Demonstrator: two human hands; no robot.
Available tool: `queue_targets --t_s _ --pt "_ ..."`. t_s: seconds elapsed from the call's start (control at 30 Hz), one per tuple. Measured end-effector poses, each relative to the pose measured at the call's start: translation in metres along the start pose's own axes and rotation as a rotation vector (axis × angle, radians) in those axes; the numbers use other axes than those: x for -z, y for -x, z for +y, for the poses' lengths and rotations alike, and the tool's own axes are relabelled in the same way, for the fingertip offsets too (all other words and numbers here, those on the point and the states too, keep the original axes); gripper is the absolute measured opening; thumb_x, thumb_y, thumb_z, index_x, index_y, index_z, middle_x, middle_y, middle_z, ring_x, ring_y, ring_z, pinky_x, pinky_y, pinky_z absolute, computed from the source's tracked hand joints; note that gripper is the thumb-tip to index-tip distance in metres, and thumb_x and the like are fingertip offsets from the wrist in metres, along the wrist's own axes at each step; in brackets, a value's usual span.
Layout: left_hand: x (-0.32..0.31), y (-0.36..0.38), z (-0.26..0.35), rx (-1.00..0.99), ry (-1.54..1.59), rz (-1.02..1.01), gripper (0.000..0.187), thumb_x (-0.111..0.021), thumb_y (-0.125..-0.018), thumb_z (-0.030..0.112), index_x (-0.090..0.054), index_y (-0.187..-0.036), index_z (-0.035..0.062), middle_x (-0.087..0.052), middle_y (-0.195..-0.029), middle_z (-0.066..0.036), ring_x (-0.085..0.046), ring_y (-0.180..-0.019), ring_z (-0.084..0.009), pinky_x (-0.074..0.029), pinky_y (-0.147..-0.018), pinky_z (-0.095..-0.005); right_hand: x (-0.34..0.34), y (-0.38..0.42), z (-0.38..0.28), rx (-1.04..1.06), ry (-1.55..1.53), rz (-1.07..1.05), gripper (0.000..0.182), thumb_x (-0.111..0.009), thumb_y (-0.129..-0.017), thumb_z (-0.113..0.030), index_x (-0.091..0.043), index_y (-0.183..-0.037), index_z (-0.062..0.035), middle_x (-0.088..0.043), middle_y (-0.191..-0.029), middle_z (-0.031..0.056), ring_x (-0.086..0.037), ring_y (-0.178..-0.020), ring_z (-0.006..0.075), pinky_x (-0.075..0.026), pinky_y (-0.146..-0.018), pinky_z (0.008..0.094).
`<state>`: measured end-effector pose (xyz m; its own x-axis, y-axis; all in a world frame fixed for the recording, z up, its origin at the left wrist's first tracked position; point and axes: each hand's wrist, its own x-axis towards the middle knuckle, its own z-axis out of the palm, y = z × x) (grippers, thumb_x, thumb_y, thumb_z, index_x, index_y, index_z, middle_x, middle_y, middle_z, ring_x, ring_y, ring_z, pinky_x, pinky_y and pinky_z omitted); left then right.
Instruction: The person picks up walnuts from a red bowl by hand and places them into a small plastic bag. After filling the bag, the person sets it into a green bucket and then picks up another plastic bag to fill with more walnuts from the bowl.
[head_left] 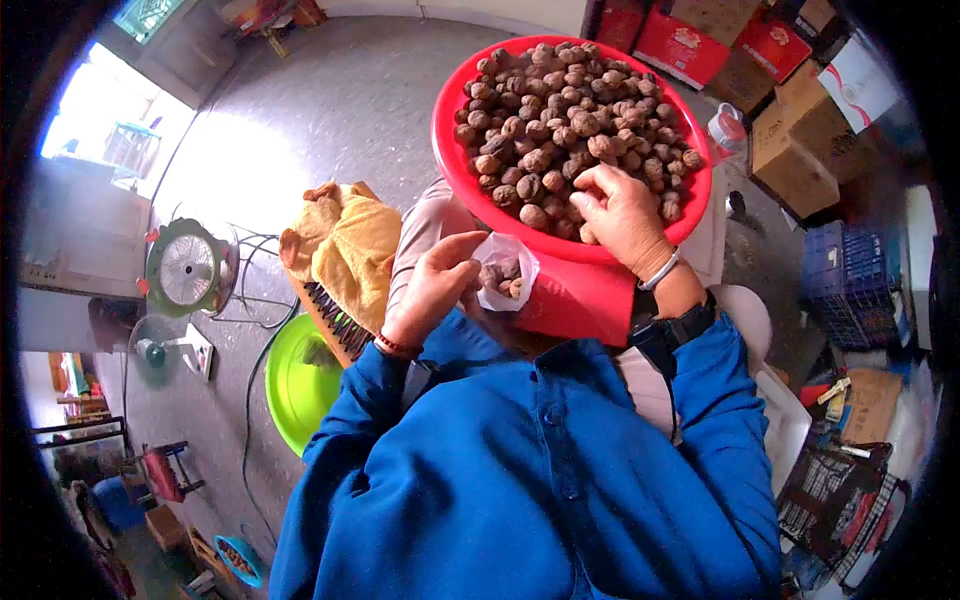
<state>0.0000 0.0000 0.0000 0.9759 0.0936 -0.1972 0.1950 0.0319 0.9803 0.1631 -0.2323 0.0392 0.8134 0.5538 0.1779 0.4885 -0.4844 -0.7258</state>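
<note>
A wide red basin (447, 165) heaped with brown walnuts (540, 130) sits in front of me. My right hand (628, 222) is over its near right part, fingers bent and closed among the walnuts; a walnut shows just under the palm, and the fingertips are partly hidden. Lower left of the basin, my left hand (432, 290) pinches the edge of a small clear plastic bag (526, 290). Several walnuts lie inside that bag, whose mouth faces up. A red surface (580, 305) extends below the basin, beside the bag.
To the left are a yellow cloth (352, 250), a bright green basin (290, 385) and a round fan (187, 268) with cables on the floor. Cardboard boxes (800, 140) and a dark blue crate (850, 280) stand on the right. A blue bowl (240, 560) is at lower left.
</note>
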Motion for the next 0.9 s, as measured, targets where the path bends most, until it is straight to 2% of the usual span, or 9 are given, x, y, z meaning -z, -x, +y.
queue_targets --t_s 0.07,0.1,0.23,0.3,0.37,0.43,0.57,0.77,0.9 --pt "-0.002 0.001 0.004 0.063 0.014 0.025 0.047 -0.054 -0.09 0.004 -0.053 -0.136 -0.0009 -0.064 -0.084 -0.005 -0.061 -0.061 -0.0121 -0.053 -0.051 -0.0267 0.012 -0.004 0.008 0.069 0.164 0.216 0.014 -0.071 -0.084 -0.012 -0.065 -0.095 -0.0046 -0.065 -0.089 0.0154 -0.066 -0.085 0.035 -0.053 -0.074 0.0443" --pt "0.002 0.004 0.006 0.068 -0.002 0.021 0.047 -0.054 -0.09 0.004 -0.053 -0.136 -0.0009 -0.064 -0.084 -0.005 -0.061 -0.061 -0.0121 -0.053 -0.051 -0.0267 0.016 -0.005 0.011 0.087 0.258 0.272 0.016 -0.071 -0.084 -0.013 -0.065 -0.098 -0.0052 -0.065 -0.094 0.0163 -0.065 -0.088 0.0377 -0.054 -0.075 0.0462" --pt "-0.005 0.0 0.003 0.039 0.004 0.04 0.046 -0.054 -0.09 0.005 -0.053 -0.136 -0.0014 -0.063 -0.083 -0.003 -0.06 -0.061 -0.011 -0.053 -0.05 -0.0256 0.037 -0.005 0.026 -0.012 0.485 0.313 0.018 -0.068 -0.086 -0.014 -0.063 -0.101 -0.005 -0.063 -0.104 0.0197 -0.064 -0.093 0.0411 -0.053 -0.08 0.0499" --pt "-0.004 0.0 0.002 0.059 0.023 0.038 0.046 -0.054 -0.09 0.005 -0.053 -0.136 -0.0015 -0.063 -0.083 -0.004 -0.06 -0.061 -0.0109 -0.053 -0.051 -0.0256 0.039 -0.002 0.031 -0.151 0.59 0.219 0.02 -0.069 -0.086 -0.016 -0.063 -0.099 -0.0036 -0.062 -0.105 0.0215 -0.064 -0.095 0.0431 -0.054 -0.082 0.0505" --pt "-0.004 0.0 0.001 0.055 0.024 0.036 0.046 -0.054 -0.09 0.005 -0.053 -0.136 -0.0016 -0.063 -0.084 -0.004 -0.06 -0.061 -0.0109 -0.053 -0.051 -0.0257 0.032 -0.003 0.052 -0.096 0.642 0.214 0.02 -0.069 -0.085 -0.016 -0.063 -0.098 -0.0031 -0.062 -0.106 0.0218 -0.064 -0.096 0.043 -0.054 -0.082 0.051" --pt "-0.003 0.0 0.0 0.054 0.025 0.035 0.046 -0.054 -0.091 0.005 -0.053 -0.136 -0.0016 -0.063 -0.084 -0.004 -0.06 -0.061 -0.0109 -0.053 -0.051 -0.0257 0.028 -0.001 0.047 -0.173 0.638 0.112 0.019 -0.069 -0.084 -0.015 -0.063 -0.098 -0.0033 -0.062 -0.106 0.0212 -0.065 -0.097 0.0416 -0.054 -0.083 0.0503" --pt "-0.002 0.0 -0.001 0.042 0.024 0.018 0.046 -0.054 -0.091 0.005 -0.052 -0.136 -0.0019 -0.064 -0.085 -0.004 -0.06 -0.061 -0.0112 -0.053 -0.05 -0.0259 0.028 -0.001 0.045 -0.18 0.681 0.104 0.02 -0.071 -0.083 -0.015 -0.064 -0.098 -0.0047 -0.063 -0.107 0.0205 -0.065 -0.097 0.0401 -0.055 -0.083 0.0493" --pt "-0.002 0.001 0.0 0.043 0.038 -0.006 0.046 -0.054 -0.091 0.005 -0.052 -0.136 -0.0018 -0.064 -0.088 -0.004 -0.06 -0.062 -0.011 -0.053 -0.051 -0.0255 0.021 -0.003 0.056 -0.141 0.735 0.165 0.015 -0.068 -0.083 -0.011 -0.065 -0.096 -0.0048 -0.063 -0.106 0.0206 -0.064 -0.096 0.0418 -0.054 -0.083 0.0512" --pt "-0.001 0.0 0.0 0.002 -0.043 -0.003 0.048 -0.054 -0.089 0.005 -0.052 -0.136 -0.0019 -0.066 -0.094 -0.005 -0.061 -0.067 -0.0103 -0.053 -0.052 -0.0251 0.02 -0.002 0.044 -0.088 0.717 0.231 0.017 -0.07 -0.082 -0.013 -0.065 -0.095 -0.0047 -0.064 -0.103 0.02 -0.065 -0.094 0.0399 -0.053 -0.082 0.0516"
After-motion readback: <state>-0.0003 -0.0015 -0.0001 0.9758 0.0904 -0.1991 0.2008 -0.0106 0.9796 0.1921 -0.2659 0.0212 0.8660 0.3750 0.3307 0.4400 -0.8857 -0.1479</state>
